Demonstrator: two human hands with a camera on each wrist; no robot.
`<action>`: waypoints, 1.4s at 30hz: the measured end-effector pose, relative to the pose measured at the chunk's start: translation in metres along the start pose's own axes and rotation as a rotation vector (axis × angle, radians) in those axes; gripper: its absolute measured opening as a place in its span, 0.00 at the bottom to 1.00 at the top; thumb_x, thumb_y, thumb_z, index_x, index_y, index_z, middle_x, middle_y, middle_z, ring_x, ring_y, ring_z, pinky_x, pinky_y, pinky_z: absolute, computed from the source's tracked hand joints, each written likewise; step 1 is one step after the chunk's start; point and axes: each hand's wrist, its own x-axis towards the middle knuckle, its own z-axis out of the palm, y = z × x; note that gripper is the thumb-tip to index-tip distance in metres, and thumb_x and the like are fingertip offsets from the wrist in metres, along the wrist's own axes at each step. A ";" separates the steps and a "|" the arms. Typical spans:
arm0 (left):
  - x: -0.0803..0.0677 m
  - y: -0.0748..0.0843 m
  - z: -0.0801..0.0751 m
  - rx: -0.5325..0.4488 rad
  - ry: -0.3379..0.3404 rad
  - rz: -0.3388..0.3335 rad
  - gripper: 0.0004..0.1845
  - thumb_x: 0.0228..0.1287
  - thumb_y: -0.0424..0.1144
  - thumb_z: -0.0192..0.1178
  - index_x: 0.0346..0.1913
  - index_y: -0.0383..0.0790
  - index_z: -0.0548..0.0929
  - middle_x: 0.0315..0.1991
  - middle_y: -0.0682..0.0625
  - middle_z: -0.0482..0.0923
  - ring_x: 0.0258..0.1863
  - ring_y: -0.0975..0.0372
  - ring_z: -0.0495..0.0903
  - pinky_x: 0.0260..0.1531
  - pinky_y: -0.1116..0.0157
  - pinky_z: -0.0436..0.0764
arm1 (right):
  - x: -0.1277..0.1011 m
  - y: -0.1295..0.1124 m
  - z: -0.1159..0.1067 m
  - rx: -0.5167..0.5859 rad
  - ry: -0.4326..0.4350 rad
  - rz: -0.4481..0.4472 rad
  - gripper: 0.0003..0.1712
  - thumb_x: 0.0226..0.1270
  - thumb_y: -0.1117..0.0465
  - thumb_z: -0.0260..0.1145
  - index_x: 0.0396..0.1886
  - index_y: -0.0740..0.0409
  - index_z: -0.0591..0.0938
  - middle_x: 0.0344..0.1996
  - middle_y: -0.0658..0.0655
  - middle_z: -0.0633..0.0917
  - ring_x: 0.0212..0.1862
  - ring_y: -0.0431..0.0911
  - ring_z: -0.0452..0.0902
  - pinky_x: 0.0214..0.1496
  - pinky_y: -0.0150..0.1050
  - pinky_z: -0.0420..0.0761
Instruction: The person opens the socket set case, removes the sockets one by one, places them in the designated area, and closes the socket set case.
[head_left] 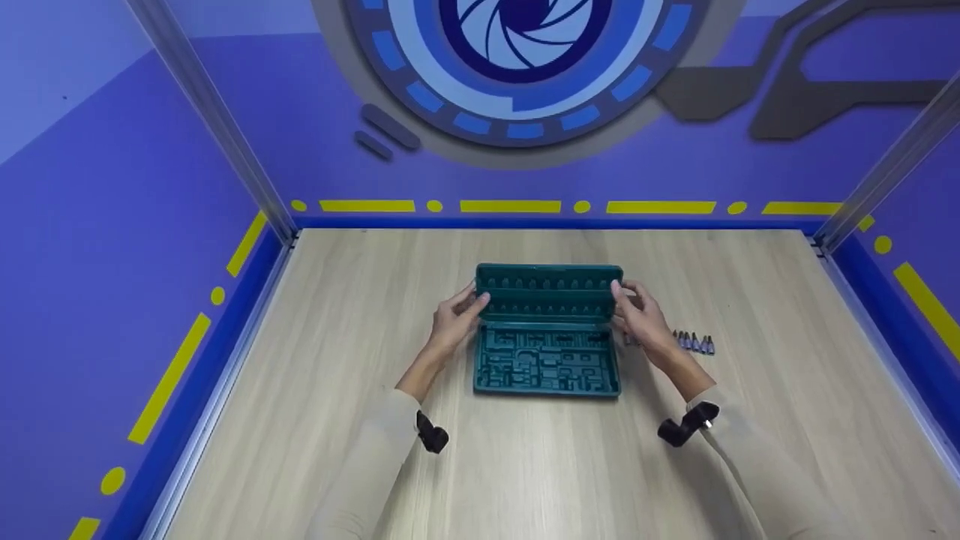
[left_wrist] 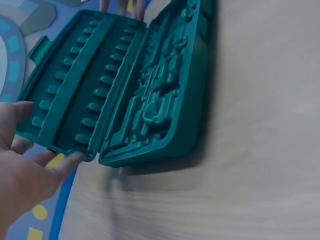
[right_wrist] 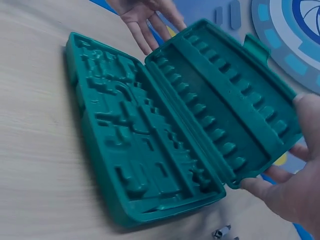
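Observation:
A green plastic tool case (head_left: pixel 547 393) lies unfolded on the table, with moulded recesses in its base. Its lid (head_left: pixel 550 295), tilted up at the back, has two rows of small slots and a latch tab (right_wrist: pixel 257 48) on the outer edge. My left hand (head_left: pixel 454 322) holds the lid's left end, thumb toward the inside face and fingers around the edge. At the opposite end, my right hand (head_left: pixel 643 319) grips the lid between thumb and fingers. No loose tools show in the recesses. Small metal bits (head_left: pixel 694 343) lie beside my right wrist, some partly hidden by that hand.
The wooden table (head_left: pixel 337 450) is enclosed by a printed blue back wall (head_left: pixel 525 176) and side walls with metal corner posts (head_left: pixel 217 112). Black wrist straps (head_left: pixel 433 433) sit over both sleeves.

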 end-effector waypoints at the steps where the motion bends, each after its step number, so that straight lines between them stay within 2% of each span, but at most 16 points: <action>1: -0.001 0.000 0.000 -0.023 0.006 -0.002 0.34 0.73 0.59 0.59 0.77 0.53 0.67 0.68 0.42 0.75 0.66 0.52 0.77 0.67 0.54 0.77 | 0.000 0.001 0.000 0.025 -0.001 -0.010 0.42 0.80 0.34 0.47 0.80 0.54 0.55 0.77 0.70 0.61 0.77 0.66 0.62 0.76 0.64 0.63; 2: -0.002 -0.001 0.000 -0.040 0.014 -0.002 0.34 0.72 0.61 0.59 0.76 0.53 0.69 0.69 0.43 0.75 0.65 0.53 0.77 0.66 0.54 0.77 | 0.000 0.002 -0.001 0.043 0.000 -0.019 0.40 0.81 0.36 0.46 0.78 0.56 0.56 0.77 0.70 0.61 0.77 0.66 0.61 0.76 0.63 0.63; 4: -0.003 0.000 0.000 -0.047 0.033 0.013 0.34 0.71 0.64 0.58 0.74 0.52 0.73 0.65 0.41 0.79 0.63 0.52 0.79 0.66 0.55 0.77 | 0.001 0.003 -0.001 0.059 0.004 -0.031 0.35 0.83 0.38 0.43 0.73 0.59 0.59 0.76 0.70 0.62 0.78 0.66 0.60 0.71 0.59 0.71; 6: -0.004 0.002 -0.001 -0.049 0.057 0.023 0.34 0.69 0.66 0.58 0.71 0.52 0.77 0.63 0.42 0.81 0.62 0.52 0.80 0.66 0.55 0.77 | 0.002 0.004 -0.001 0.070 0.015 -0.028 0.32 0.83 0.38 0.42 0.67 0.60 0.61 0.75 0.69 0.63 0.78 0.65 0.61 0.58 0.51 0.79; 9: -0.003 0.004 -0.003 -0.068 0.079 0.023 0.33 0.67 0.68 0.59 0.64 0.50 0.82 0.65 0.45 0.81 0.66 0.54 0.80 0.68 0.56 0.76 | 0.003 0.003 -0.002 0.093 0.033 -0.008 0.28 0.82 0.38 0.43 0.58 0.59 0.64 0.74 0.67 0.65 0.77 0.63 0.63 0.41 0.41 0.75; 11: -0.004 0.004 -0.006 -0.082 0.082 0.021 0.32 0.66 0.67 0.61 0.61 0.48 0.85 0.66 0.47 0.81 0.66 0.54 0.80 0.68 0.56 0.76 | 0.001 0.004 -0.002 0.118 0.036 -0.002 0.27 0.81 0.37 0.46 0.54 0.57 0.65 0.72 0.65 0.67 0.77 0.61 0.64 0.44 0.38 0.77; 13: -0.005 0.003 -0.009 -0.074 0.075 0.024 0.30 0.66 0.64 0.63 0.58 0.44 0.87 0.64 0.47 0.82 0.66 0.55 0.80 0.68 0.56 0.76 | -0.002 0.005 -0.003 0.143 0.026 -0.015 0.24 0.81 0.38 0.48 0.50 0.56 0.66 0.70 0.62 0.69 0.77 0.58 0.65 0.52 0.39 0.78; 17: -0.011 -0.004 -0.015 -0.039 0.038 0.025 0.26 0.66 0.57 0.67 0.58 0.43 0.87 0.61 0.49 0.84 0.67 0.56 0.79 0.69 0.56 0.75 | -0.011 0.013 -0.008 0.128 -0.025 -0.054 0.20 0.82 0.41 0.51 0.48 0.54 0.67 0.59 0.57 0.74 0.71 0.50 0.70 0.62 0.43 0.76; 19: -0.015 -0.008 -0.018 -0.026 0.004 0.027 0.24 0.67 0.54 0.68 0.59 0.43 0.87 0.61 0.49 0.85 0.67 0.56 0.78 0.69 0.56 0.75 | -0.016 0.019 -0.014 0.083 -0.075 -0.075 0.19 0.83 0.44 0.51 0.51 0.55 0.68 0.57 0.55 0.74 0.69 0.47 0.72 0.65 0.43 0.76; 21: -0.018 -0.012 -0.021 -0.027 -0.048 0.037 0.24 0.67 0.50 0.69 0.61 0.43 0.85 0.62 0.48 0.84 0.68 0.55 0.77 0.69 0.55 0.74 | -0.022 0.025 -0.022 0.027 -0.134 -0.099 0.19 0.83 0.47 0.52 0.57 0.56 0.69 0.61 0.53 0.74 0.71 0.47 0.70 0.68 0.39 0.75; 26: -0.025 -0.020 -0.030 0.020 -0.225 0.118 0.23 0.64 0.42 0.71 0.62 0.42 0.82 0.67 0.46 0.78 0.72 0.51 0.69 0.74 0.49 0.64 | -0.033 0.038 -0.038 -0.048 -0.263 -0.163 0.28 0.79 0.57 0.61 0.72 0.58 0.68 0.74 0.60 0.69 0.78 0.58 0.60 0.67 0.26 0.72; 29: -0.028 -0.023 -0.034 0.109 -0.299 0.166 0.26 0.61 0.41 0.74 0.61 0.43 0.80 0.68 0.45 0.75 0.74 0.50 0.67 0.76 0.46 0.60 | -0.036 0.042 -0.041 -0.081 -0.313 -0.173 0.35 0.72 0.60 0.68 0.75 0.58 0.67 0.76 0.63 0.67 0.80 0.63 0.56 0.73 0.35 0.71; 32: -0.031 -0.024 -0.034 0.218 -0.333 0.210 0.33 0.55 0.43 0.79 0.64 0.45 0.79 0.68 0.46 0.74 0.72 0.49 0.67 0.75 0.45 0.62 | -0.038 0.044 -0.041 -0.131 -0.342 -0.190 0.43 0.65 0.61 0.74 0.76 0.59 0.67 0.76 0.65 0.66 0.80 0.65 0.55 0.77 0.52 0.64; 34: -0.032 -0.024 -0.032 0.290 -0.353 0.256 0.38 0.51 0.44 0.81 0.66 0.45 0.77 0.68 0.45 0.72 0.72 0.47 0.68 0.73 0.44 0.64 | -0.039 0.045 -0.038 -0.174 -0.343 -0.213 0.46 0.60 0.61 0.78 0.76 0.61 0.67 0.75 0.66 0.65 0.79 0.66 0.56 0.77 0.58 0.60; 37: -0.034 -0.026 -0.029 0.374 -0.372 0.289 0.47 0.48 0.44 0.82 0.72 0.45 0.71 0.70 0.43 0.67 0.73 0.45 0.65 0.73 0.42 0.64 | -0.040 0.047 -0.033 -0.247 -0.327 -0.257 0.49 0.56 0.61 0.81 0.76 0.64 0.67 0.73 0.68 0.65 0.78 0.68 0.58 0.76 0.60 0.62; 42: -0.035 -0.033 -0.026 0.434 -0.371 0.243 0.62 0.44 0.44 0.85 0.81 0.47 0.57 0.79 0.41 0.48 0.79 0.43 0.49 0.75 0.40 0.60 | -0.040 0.051 -0.025 -0.298 -0.325 -0.311 0.51 0.54 0.62 0.82 0.75 0.68 0.67 0.70 0.70 0.63 0.76 0.69 0.59 0.75 0.62 0.63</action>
